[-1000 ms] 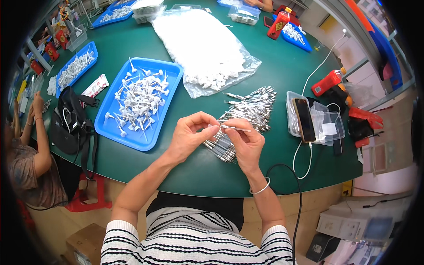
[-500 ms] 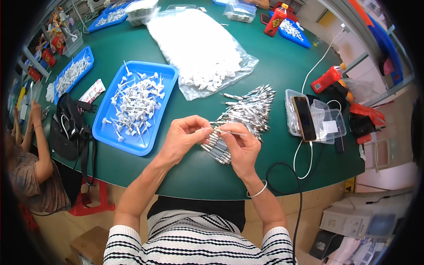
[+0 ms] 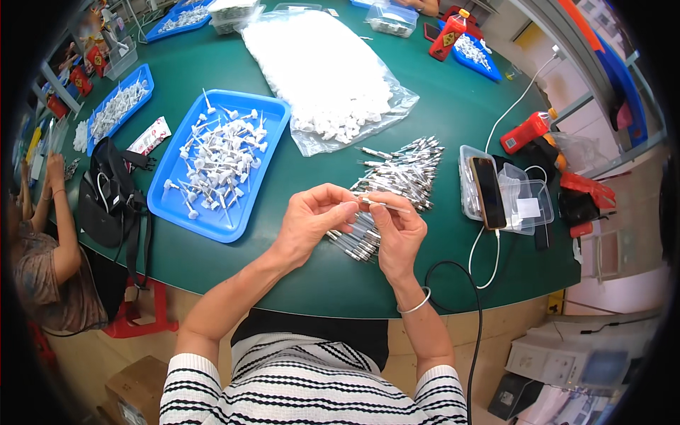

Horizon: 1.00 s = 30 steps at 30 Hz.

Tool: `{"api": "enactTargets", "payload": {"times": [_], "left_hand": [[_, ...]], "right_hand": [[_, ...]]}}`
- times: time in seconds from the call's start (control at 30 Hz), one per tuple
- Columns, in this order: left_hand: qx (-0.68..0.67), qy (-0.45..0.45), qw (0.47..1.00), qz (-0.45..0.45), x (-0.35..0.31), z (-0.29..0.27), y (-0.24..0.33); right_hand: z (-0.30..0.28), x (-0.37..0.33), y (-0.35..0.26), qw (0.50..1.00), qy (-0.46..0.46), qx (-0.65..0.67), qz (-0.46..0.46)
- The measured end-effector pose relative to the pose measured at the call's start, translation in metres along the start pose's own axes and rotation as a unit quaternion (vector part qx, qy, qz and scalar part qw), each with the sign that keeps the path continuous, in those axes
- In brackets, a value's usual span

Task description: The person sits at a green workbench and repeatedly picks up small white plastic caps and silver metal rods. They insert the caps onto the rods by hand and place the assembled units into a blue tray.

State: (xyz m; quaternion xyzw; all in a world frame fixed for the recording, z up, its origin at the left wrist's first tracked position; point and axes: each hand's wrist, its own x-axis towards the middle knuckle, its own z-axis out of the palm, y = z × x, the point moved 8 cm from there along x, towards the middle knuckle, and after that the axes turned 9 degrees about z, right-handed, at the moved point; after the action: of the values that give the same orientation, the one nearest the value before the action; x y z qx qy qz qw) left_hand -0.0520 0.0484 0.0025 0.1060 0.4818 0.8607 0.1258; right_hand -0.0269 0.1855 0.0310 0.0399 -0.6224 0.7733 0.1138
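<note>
My right hand pinches a slim silver rod between thumb and fingers, its length pointing right. At the rod's left end my left hand is closed in a pinch; its fingers hide what lies between them. The fingertips of both hands nearly meet. Just beyond them lies a loose pile of similar silver rods, and more rods lie side by side under my hands. To the left, a blue tray holds many thin pieces with white heads.
A large clear bag of white parts lies beyond the tray. At right are a phone on a clear plastic box, cables, and a red bottle. A black bag and another person's arm are at left.
Both hands have moved slightly to the right, staying close together with the rod between them. The whole view has shifted a little.
</note>
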Motion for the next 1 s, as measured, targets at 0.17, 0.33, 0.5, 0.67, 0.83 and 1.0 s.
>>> {"api": "enactTargets", "payload": {"times": [0.17,0.33,0.5,0.67,0.83,1.0], "left_hand": [[-0.003,0.008,1.000,-0.002,-0.001,-0.002,0.000],[-0.009,0.012,1.000,-0.001,-0.001,-0.003,0.000],[-0.028,0.029,0.999,0.003,-0.004,0.001,-0.002],[-0.038,0.042,0.998,0.019,-0.007,0.001,-0.002],[-0.036,0.021,0.999,0.009,-0.007,0.001,-0.001],[-0.039,0.004,0.999,-0.008,-0.004,-0.009,0.003]], "right_hand": [[0.003,-0.002,0.003,1.000,-0.006,0.006,0.002],[0.006,-0.002,0.001,1.000,0.001,0.002,-0.002],[0.006,-0.004,0.003,1.000,0.022,0.012,-0.010],[0.008,-0.005,0.003,0.999,0.024,0.043,-0.008],[0.005,-0.006,0.003,0.999,0.026,0.023,-0.013],[0.007,-0.007,-0.002,1.000,0.007,-0.004,-0.024]]}}
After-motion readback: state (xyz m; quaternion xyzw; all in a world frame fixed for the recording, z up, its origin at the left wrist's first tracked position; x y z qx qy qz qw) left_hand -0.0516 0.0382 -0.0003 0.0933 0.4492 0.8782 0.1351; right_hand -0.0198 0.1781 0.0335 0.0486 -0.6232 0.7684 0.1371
